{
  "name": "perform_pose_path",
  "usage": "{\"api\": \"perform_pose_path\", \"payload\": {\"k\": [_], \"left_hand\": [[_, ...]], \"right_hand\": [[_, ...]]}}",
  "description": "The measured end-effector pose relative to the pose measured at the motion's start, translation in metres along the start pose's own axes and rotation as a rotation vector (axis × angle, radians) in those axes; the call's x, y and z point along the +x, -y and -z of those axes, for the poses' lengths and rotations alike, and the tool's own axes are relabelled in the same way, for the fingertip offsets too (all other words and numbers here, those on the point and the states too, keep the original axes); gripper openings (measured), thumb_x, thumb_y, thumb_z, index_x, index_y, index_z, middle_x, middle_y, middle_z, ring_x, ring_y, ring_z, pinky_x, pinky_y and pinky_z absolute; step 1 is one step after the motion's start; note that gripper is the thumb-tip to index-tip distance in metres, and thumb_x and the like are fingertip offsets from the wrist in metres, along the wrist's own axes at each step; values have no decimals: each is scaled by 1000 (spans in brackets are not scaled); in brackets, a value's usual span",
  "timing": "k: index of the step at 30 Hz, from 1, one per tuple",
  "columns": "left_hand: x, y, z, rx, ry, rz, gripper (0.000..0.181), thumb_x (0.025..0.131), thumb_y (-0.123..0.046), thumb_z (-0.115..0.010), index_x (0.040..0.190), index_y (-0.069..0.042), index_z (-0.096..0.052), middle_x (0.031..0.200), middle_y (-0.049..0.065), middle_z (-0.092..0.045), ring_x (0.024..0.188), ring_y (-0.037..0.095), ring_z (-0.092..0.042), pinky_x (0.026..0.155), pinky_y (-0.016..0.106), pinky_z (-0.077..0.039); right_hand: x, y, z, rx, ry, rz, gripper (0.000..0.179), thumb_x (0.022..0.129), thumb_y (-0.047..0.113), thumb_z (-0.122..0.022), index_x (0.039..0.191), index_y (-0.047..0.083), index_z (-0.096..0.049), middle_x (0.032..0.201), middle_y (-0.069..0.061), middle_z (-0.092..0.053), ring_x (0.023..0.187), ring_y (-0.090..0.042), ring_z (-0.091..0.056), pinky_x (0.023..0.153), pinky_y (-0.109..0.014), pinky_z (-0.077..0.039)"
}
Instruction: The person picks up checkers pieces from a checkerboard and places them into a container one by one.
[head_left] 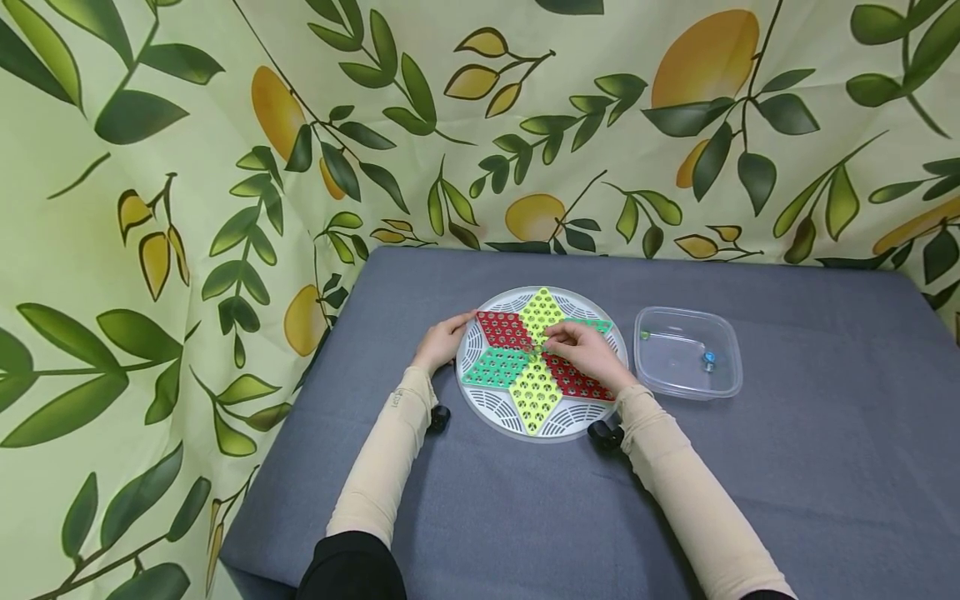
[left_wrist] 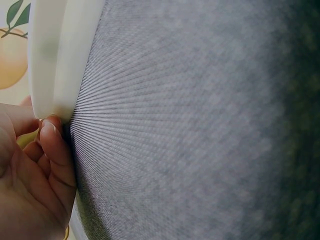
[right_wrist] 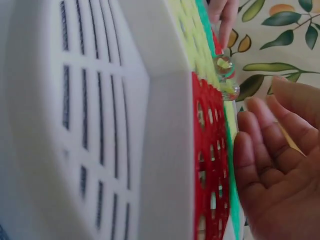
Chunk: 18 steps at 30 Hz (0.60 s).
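A round white Chinese checkers board (head_left: 497,407) with a red, yellow and green star lies on the grey tabletop. At its upper left edge my left hand (head_left: 442,340) grips the rim; in the left wrist view the fingers of that hand (left_wrist: 37,170) pinch the white rim (left_wrist: 52,65). My right hand (head_left: 588,354) hovers over the board's middle. Its fingers are loosely bent in the right wrist view, with nothing seen between them. Close to those fingertips, clear glass marbles (right_wrist: 230,90) sit at the star's centre.
Right of the board stands a clear plastic container (head_left: 686,387) holding a few marbles, one of them a blue marble (head_left: 708,358). Behind and at the left, a leaf-and-fruit patterned cloth (head_left: 480,192) borders the grey table (head_left: 825,433).
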<state>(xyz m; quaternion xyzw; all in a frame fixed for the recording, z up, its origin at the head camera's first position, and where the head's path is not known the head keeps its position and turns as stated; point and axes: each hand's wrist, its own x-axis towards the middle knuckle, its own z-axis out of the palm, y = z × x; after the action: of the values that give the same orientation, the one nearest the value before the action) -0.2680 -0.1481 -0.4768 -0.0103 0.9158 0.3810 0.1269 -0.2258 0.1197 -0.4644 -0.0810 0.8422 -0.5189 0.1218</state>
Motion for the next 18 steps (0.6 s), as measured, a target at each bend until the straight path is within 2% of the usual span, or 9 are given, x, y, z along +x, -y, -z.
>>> {"api": "perform_pose_path", "payload": {"k": [5, 11, 18], "left_hand": [[1, 0, -1, -10, 0, 0, 36, 100, -37, -38, 135, -45, -45, 137, 2, -52, 56, 15, -49, 50, 25, -44], [1, 1, 0, -17, -1, 0, 36, 100, -38, -38, 135, -45, -45, 138, 2, -52, 56, 15, -48, 50, 25, -43], [0, 1, -1, -11, 2, 4, 36, 100, -37, -38, 135, -45, -45, 137, 3, -52, 50, 12, -45, 50, 25, -43]], "right_hand": [[3, -6, -2, -5, 35, -26, 32, 90, 24, -62, 118, 8, -61, 107, -10, -65, 93, -16, -59, 83, -27, -45], [5, -8, -5, -13, 36, -23, 32, 89, 21, -63, 118, 6, -61, 105, -11, -66, 94, -17, -61, 87, -29, -46], [6, -5, -6, -103, 13, -36, 32, 90, 22, -62, 119, 10, -64, 107, -10, -66, 97, -20, -59, 88, -33, -44]]}}
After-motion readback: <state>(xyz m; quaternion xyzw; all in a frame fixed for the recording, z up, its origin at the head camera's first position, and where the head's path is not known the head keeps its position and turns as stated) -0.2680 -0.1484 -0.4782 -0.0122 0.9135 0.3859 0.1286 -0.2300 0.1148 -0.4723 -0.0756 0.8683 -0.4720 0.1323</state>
